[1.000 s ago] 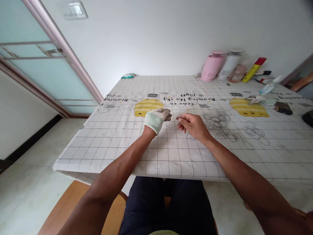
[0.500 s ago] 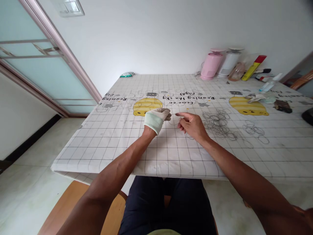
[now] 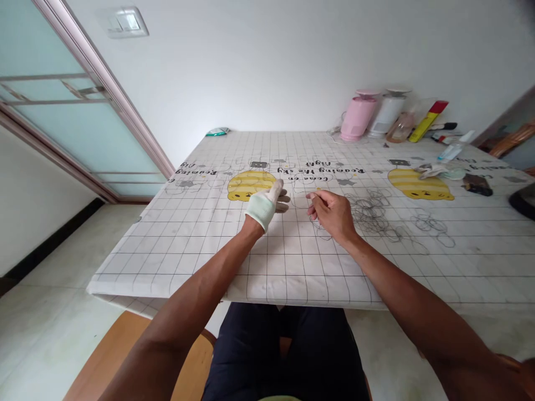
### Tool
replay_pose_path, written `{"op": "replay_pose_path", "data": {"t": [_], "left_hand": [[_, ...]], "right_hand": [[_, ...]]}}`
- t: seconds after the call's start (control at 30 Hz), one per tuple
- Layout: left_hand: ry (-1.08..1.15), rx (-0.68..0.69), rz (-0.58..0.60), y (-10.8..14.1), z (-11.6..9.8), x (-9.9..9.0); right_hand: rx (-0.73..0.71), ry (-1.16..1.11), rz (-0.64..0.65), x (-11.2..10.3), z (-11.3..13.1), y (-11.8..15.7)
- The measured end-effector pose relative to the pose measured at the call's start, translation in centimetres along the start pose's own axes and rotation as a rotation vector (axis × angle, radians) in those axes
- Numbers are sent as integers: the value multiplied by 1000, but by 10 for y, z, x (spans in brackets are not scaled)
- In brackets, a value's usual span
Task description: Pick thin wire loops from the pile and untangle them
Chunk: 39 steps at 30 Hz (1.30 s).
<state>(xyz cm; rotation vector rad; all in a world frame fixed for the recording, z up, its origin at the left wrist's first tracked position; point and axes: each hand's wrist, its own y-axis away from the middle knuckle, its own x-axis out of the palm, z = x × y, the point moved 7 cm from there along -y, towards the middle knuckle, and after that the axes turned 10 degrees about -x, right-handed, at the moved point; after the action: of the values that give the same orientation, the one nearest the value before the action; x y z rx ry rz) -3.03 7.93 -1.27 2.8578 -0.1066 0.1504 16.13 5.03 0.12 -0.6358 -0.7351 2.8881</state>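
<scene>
While my gloved left hand [image 3: 267,205] is open over the checked worktop [image 3: 196,239], thumb raised and apart from the fingers, my bare right hand [image 3: 335,215] is curled, thumb near forefinger; whether any strand is pinched there, I cannot tell. Tangle of dark thread [image 3: 370,213] lies just right of that bare hand, with a smaller loose coil [image 3: 432,223] farther right. Back near the wall: pink canister [image 3: 356,118], white canister [image 3: 387,115] beside it, yellow box [image 3: 424,127] with red end, leaning.
</scene>
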Motion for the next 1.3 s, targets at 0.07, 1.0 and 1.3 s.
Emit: {"op": "replay_pose_path", "data": {"t": [0.07,1.0,1.3], "left_hand": [[-49,-38,94,3,5,11],[-248,-301,245,-12,35,24],[-299,-61,125,0,4,13]], "right_hand": [[-3,-13,-15,-2,0,0],[-14,-133,63,4,-5,-3],[-58,-102,104,4,-2,-3]]}}
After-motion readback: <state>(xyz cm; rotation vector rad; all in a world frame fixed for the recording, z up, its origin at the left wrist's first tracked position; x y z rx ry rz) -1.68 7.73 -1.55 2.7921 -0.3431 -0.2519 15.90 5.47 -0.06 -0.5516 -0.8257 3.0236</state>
